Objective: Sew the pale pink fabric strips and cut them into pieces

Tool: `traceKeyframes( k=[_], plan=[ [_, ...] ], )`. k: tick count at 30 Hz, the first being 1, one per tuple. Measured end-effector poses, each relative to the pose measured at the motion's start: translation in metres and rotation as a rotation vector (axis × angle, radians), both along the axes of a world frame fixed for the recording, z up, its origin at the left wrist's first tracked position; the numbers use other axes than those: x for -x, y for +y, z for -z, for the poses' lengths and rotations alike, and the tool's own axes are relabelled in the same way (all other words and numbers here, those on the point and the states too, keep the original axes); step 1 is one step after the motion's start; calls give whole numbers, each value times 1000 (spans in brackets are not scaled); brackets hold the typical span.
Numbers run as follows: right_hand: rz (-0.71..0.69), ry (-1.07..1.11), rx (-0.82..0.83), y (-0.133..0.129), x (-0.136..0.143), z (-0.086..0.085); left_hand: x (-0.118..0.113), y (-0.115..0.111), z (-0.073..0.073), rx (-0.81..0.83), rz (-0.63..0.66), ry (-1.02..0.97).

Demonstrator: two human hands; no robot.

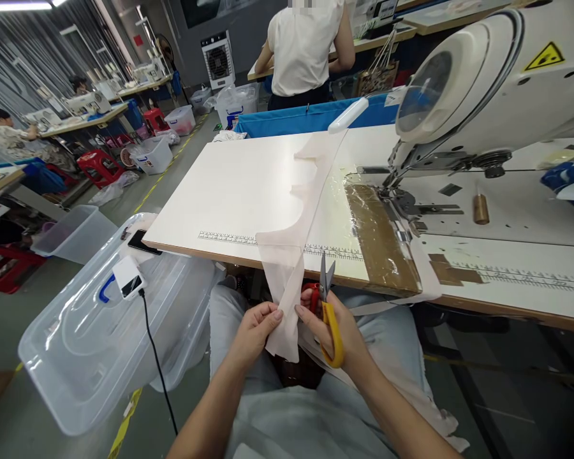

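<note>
A long strip of thin pale pink fabric (296, 220) lies across the white sewing table and hangs over its front edge toward my lap. My left hand (257, 331) pinches the hanging end between thumb and fingers. Scissors (333, 335) with one yellow and one red handle are gripped in my right hand (337, 325), blades pointing up and slightly apart. The right thumb is also close to the fabric's edge; whether it pinches it I cannot tell. More pale fabric (428, 274) hangs from the table beside the sewing machine's needle area.
A large white sewing machine (459, 83) stands on the right of the table (210, 191). A wooden-coloured spool (480, 209) sits near it. To the left is a lidded clear plastic box (100, 331) carrying a white device with a cable. A person (303, 51) works beyond the table.
</note>
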State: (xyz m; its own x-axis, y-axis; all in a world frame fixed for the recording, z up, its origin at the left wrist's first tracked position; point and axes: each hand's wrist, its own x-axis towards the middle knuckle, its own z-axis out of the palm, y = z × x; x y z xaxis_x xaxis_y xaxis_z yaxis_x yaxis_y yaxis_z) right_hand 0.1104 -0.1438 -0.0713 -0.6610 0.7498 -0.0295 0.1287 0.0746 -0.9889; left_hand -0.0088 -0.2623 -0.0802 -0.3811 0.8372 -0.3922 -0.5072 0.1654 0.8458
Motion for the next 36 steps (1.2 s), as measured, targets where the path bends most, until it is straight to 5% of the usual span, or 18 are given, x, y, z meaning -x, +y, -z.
traceKeyframes(
  k=[29, 33, 36],
  plan=[
    [-35, -34, -141, -16, -5, 6, -8, -14, 20, 38, -41, -85],
    [7, -72, -84, -12, -14, 12, 1, -37, 30, 95, -76, 36],
    [10, -87, -62, -8, -29, 18, 15, -74, 51, 421, -105, 355]
  ],
)
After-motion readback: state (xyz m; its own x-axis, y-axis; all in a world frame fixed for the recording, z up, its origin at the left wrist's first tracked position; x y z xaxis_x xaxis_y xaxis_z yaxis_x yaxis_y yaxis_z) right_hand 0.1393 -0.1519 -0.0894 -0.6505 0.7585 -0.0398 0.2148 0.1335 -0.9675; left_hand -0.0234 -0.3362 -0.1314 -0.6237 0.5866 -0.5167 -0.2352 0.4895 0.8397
